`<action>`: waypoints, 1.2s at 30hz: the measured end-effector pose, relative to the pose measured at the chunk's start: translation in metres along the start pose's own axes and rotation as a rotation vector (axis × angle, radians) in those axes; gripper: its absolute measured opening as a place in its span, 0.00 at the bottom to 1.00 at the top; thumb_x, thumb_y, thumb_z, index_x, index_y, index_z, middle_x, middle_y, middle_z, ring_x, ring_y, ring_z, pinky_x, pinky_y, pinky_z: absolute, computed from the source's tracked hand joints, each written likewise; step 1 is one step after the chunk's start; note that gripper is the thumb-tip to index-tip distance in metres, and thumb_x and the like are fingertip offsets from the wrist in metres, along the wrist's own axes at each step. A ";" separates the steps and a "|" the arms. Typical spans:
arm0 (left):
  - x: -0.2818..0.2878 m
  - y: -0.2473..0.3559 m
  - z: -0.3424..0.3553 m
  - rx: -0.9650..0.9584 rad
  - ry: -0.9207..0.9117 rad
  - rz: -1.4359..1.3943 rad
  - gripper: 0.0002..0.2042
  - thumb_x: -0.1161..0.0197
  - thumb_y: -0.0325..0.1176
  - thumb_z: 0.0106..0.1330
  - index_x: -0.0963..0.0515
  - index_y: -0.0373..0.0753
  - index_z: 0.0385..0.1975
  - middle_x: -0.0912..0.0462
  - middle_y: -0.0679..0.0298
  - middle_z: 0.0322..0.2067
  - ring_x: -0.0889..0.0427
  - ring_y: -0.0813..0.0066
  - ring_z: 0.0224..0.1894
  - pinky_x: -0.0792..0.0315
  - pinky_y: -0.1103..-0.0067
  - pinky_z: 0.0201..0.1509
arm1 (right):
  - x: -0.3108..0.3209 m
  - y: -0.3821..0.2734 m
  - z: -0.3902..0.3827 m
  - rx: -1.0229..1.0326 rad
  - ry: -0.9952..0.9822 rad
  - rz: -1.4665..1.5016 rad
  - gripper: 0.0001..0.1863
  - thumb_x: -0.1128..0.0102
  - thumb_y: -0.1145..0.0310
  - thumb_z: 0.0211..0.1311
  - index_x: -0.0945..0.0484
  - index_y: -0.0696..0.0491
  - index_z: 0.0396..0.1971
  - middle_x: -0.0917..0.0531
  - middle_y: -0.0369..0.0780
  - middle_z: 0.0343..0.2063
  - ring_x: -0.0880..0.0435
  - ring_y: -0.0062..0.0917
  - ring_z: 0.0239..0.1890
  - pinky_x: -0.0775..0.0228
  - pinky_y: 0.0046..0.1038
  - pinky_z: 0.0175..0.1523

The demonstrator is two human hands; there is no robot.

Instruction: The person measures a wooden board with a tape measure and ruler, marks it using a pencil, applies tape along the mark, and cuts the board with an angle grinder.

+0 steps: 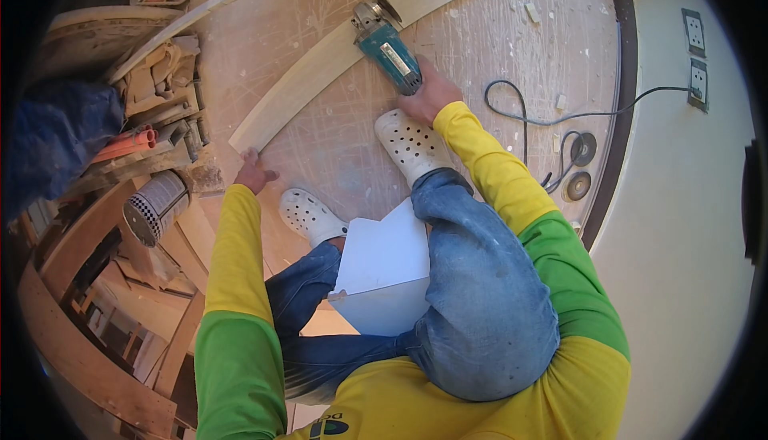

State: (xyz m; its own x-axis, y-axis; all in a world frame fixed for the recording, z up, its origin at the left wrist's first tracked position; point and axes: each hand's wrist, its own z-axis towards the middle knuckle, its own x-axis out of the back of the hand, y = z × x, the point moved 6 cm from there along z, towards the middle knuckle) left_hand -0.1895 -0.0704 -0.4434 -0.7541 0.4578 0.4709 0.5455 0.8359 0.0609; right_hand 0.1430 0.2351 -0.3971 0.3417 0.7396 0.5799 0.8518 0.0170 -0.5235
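A teal angle grinder (392,54) with a dark round disc is in my right hand (430,92), whose fingers wrap around the rear of its body. The disc stands on edge over a long pale plank (308,80) on the floor; whether it touches the wood, I cannot tell. At the plank's near left end is my left hand (254,172), thumb spread and a fingertip at the wood's edge. My white clogs (412,140) are close to the plank, the right one just below the right hand.
A black cord (592,116) loops across the floor to a wall outlet (698,84). Two grinding discs (578,186) lie near the right wall. Scrap wood (164,72), orange pipes (132,144), a paint can (156,206) and wooden frames (88,352) crowd the left. A white box-like piece (384,256) is between my legs.
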 end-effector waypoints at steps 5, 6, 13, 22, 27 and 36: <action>-0.003 0.001 0.002 0.005 -0.007 0.016 0.55 0.28 0.43 0.47 0.59 0.30 0.70 0.62 0.40 0.70 0.62 0.57 0.74 0.59 0.77 0.74 | 0.002 -0.005 0.009 -0.002 0.014 0.017 0.41 0.36 0.58 0.44 0.39 0.46 0.63 0.21 0.52 0.48 0.22 0.48 0.50 0.30 0.39 0.56; -0.002 0.001 0.002 0.002 0.000 0.024 0.55 0.28 0.43 0.47 0.59 0.30 0.70 0.62 0.40 0.70 0.61 0.57 0.74 0.59 0.77 0.74 | 0.001 -0.006 0.011 -0.015 -0.015 0.014 0.40 0.36 0.58 0.44 0.38 0.45 0.62 0.20 0.51 0.47 0.22 0.48 0.50 0.30 0.39 0.56; -0.002 -0.005 0.004 0.009 -0.012 0.020 0.55 0.28 0.44 0.47 0.60 0.31 0.70 0.63 0.40 0.70 0.59 0.57 0.74 0.57 0.77 0.74 | 0.003 -0.003 -0.002 0.065 0.048 0.013 0.41 0.36 0.57 0.44 0.39 0.45 0.63 0.19 0.52 0.45 0.20 0.48 0.47 0.28 0.41 0.53; -0.001 0.003 0.000 0.001 -0.003 -0.007 0.55 0.27 0.42 0.47 0.60 0.30 0.70 0.63 0.38 0.70 0.60 0.56 0.74 0.57 0.76 0.74 | 0.001 0.008 -0.009 -0.010 0.003 -0.017 0.42 0.37 0.57 0.45 0.41 0.48 0.64 0.19 0.54 0.43 0.20 0.50 0.47 0.29 0.41 0.53; 0.001 -0.001 0.000 -0.001 0.007 -0.019 0.55 0.27 0.42 0.47 0.60 0.30 0.70 0.63 0.38 0.70 0.61 0.56 0.74 0.58 0.76 0.74 | 0.000 -0.001 0.000 0.001 0.008 -0.012 0.42 0.37 0.57 0.44 0.41 0.47 0.64 0.20 0.54 0.44 0.21 0.49 0.48 0.29 0.40 0.54; 0.002 0.007 -0.006 0.004 -0.020 -0.026 0.55 0.27 0.42 0.48 0.60 0.29 0.69 0.63 0.37 0.70 0.63 0.56 0.74 0.60 0.76 0.74 | 0.000 0.009 -0.008 0.023 0.016 -0.015 0.43 0.36 0.56 0.43 0.41 0.48 0.63 0.19 0.55 0.41 0.20 0.50 0.45 0.28 0.41 0.51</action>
State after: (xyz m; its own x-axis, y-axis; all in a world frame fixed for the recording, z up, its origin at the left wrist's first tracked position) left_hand -0.1851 -0.0651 -0.4371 -0.7749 0.4422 0.4517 0.5247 0.8485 0.0695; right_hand 0.1539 0.2293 -0.3970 0.3352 0.7283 0.5977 0.8477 0.0437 -0.5286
